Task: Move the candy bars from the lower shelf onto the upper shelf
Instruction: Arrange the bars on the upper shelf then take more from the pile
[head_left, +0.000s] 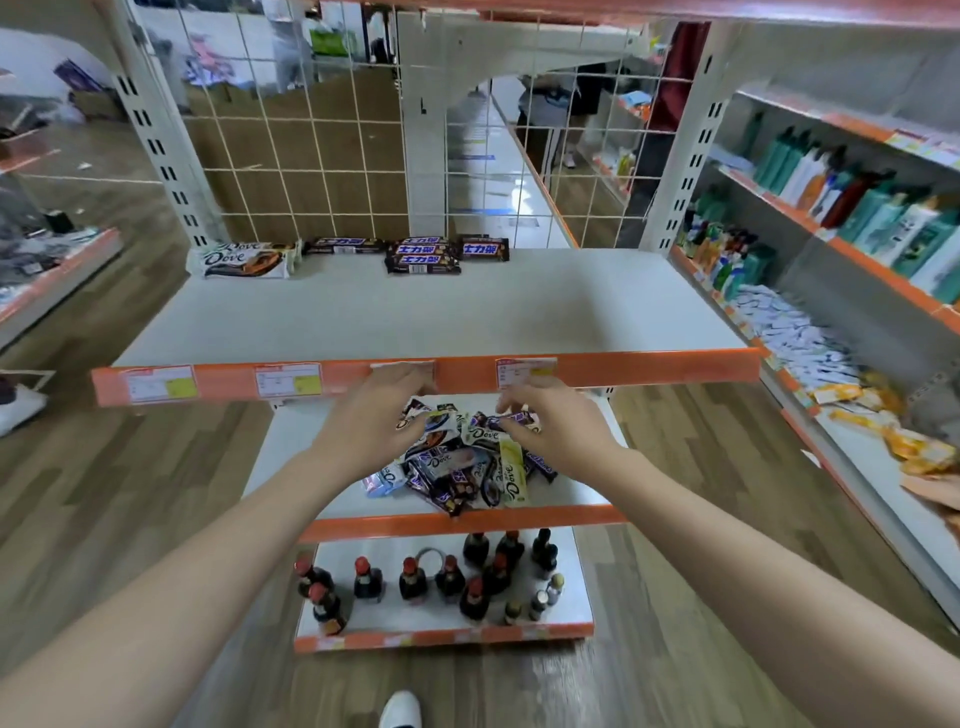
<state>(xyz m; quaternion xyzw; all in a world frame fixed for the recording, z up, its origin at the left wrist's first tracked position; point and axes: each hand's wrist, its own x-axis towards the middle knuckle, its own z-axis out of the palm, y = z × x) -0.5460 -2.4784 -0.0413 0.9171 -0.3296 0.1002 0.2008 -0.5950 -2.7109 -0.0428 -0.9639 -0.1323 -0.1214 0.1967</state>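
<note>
Both bare hands are reaching under the orange front edge of the white upper shelf (415, 317) into a loose pile of candy bars (457, 462) that is lying on the white lower shelf (566, 491). The left hand (371, 415) is curling its fingers around a crinkled wrapper at the top of the pile, and the right hand (553, 423) is pinching the end of a dark purple bar (514, 418) between thumb and fingers. Several wrappers in the pile are reading "Dove", among them a pale yellow Dove bar (511, 475). At the back of the upper shelf, white Dove bars (247, 258) are lying beside dark Snickers bars printed with the Chinese characters 士力架 (418, 252). Dark glass bottles with red caps (415, 579) are standing on the bottom shelf.
</note>
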